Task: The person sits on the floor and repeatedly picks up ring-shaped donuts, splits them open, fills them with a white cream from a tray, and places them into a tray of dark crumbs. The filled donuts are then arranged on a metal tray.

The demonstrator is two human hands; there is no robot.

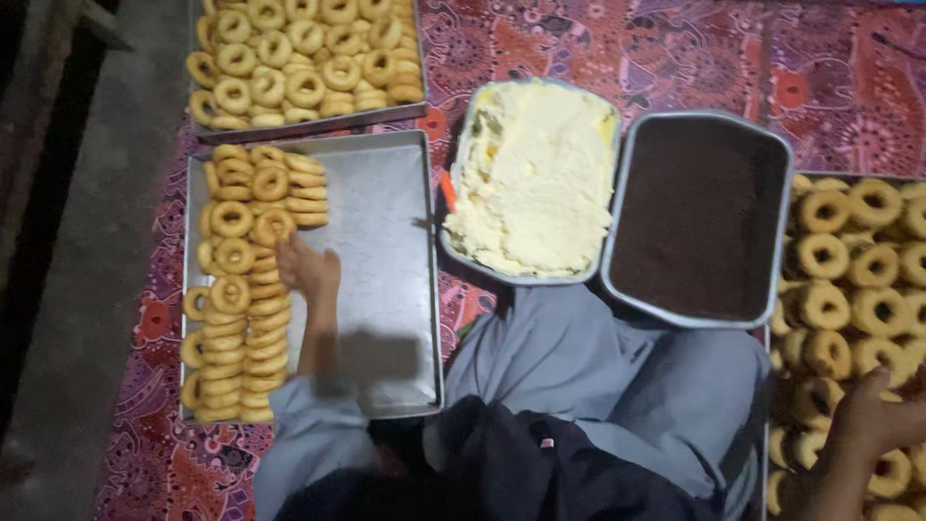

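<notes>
My left hand (307, 268) rests on the stacked ring doughnuts (241, 289) in the near left metal tray (386, 270), fingers laid over one ring; whether that grip closes on it I cannot tell. My right hand (873, 425) lies on the plain doughnuts (849, 280) heaped at the right, grip loose and holding nothing I can see. Between them sit a tub of pale cream (535, 178) and a tub of dark brown topping (699, 217). A farther tray of doughnuts (304, 58) lies beyond, on the patterned cloth (675, 48).
</notes>
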